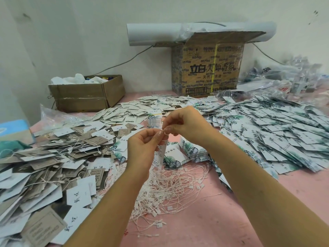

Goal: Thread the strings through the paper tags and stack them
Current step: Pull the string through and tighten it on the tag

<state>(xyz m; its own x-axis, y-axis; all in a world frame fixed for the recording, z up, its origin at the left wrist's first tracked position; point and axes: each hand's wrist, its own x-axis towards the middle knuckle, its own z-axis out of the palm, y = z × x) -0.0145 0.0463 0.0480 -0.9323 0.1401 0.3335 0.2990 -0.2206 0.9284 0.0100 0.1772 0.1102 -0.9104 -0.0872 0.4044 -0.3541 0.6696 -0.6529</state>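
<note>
While left hand (142, 145) grips one tag (160, 154), right hand (179, 125) pinches one string (165, 133).

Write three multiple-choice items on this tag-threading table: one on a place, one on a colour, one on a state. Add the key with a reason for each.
1. Where does the pile of loose strings lie?
A. on the table, between the forearms
B. on the floor
C. in a drawer

2. What colour is the table top?
A. green
B. pink
C. black

3. What is the left hand doing?
A. lying flat on the table
B. gripping a paper tag
C. holding scissors

Key:
1 A: the strings spread over the table below the raised hands.
2 B: the bare patches between the piles show pink.
3 B: its fingers curl round the tag, while the right hand pinches a string at the tag's top.
</note>
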